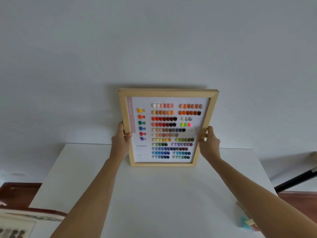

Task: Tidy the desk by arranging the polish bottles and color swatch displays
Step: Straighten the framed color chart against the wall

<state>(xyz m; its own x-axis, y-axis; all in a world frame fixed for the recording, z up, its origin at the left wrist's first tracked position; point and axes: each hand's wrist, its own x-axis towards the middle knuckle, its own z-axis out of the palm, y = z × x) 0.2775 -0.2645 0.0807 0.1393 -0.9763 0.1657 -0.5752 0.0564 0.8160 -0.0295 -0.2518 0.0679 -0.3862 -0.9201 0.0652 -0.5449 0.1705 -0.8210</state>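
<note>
A wooden-framed color swatch display (167,93) with rows of painted nail tips stands upright at the far side of the white desk (154,194), its top leaning back toward the wall. My left hand (122,138) grips the frame's left side and my right hand (208,140) grips its right side, both about halfway up. The frame's bottom edge is at the desk surface. No polish bottles are in view.
Another swatch sheet (15,225) lies at the lower left corner, partly cut off. A small blurred turquoise and wood item (245,222) sits at the desk's right edge behind my right forearm. A black pole (295,180) slants at the right. The white wall (154,48) rises behind.
</note>
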